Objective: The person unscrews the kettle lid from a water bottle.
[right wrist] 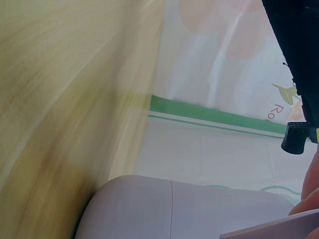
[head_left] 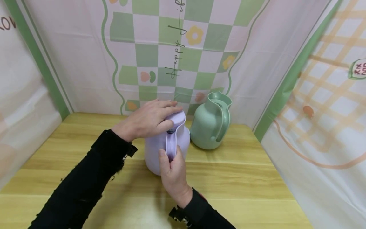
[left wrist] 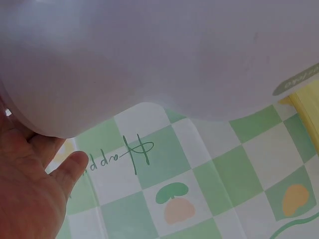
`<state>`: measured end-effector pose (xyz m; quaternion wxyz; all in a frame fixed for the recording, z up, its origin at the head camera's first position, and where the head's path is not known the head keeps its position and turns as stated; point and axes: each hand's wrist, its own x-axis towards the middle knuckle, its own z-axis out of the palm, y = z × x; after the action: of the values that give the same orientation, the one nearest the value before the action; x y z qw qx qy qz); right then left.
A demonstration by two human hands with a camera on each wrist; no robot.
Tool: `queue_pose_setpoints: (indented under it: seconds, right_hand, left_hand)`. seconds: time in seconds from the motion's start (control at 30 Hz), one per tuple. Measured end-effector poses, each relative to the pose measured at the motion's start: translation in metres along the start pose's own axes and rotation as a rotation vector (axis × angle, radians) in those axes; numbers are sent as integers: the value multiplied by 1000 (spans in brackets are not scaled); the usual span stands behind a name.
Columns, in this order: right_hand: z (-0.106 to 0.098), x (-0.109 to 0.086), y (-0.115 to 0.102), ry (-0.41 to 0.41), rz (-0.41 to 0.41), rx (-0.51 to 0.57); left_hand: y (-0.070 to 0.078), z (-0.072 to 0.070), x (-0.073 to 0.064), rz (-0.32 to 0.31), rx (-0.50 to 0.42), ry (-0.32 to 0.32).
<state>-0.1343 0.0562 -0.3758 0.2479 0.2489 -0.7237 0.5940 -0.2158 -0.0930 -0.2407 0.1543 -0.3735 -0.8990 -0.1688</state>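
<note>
A lilac jug [head_left: 152, 156] with a loop handle stands on the wooden table in the head view. My left hand [head_left: 145, 119] reaches over its top from the left, holding the lilac lid [head_left: 178, 118] between thumb and fingers. A small dark part shows under the lid's near edge. Low on the jug, my right hand [head_left: 175, 175] grips the handle [head_left: 171, 144], thumb along its left side. The left wrist view shows the jug's smooth side [left wrist: 149, 55] close up, with left-hand fingers partly hidden behind its top. In the right wrist view, only fingertips show beside the handle [right wrist: 279, 229].
A green jug [head_left: 204, 127] of similar shape stands just behind and right of the lilac one, its handle toward the near right. Printed cloth [head_left: 85, 63] hangs behind the wood-grain table [head_left: 243, 184] and along both sides. Both wrists carry small black devices.
</note>
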Motion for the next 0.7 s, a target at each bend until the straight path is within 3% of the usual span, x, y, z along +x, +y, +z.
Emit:
queue_pose_setpoints:
  seconds: [0.7]
  right_hand:
    - [0,0,0,-2,1,13]
  left_hand:
    - [5,0,0,25,145,21]
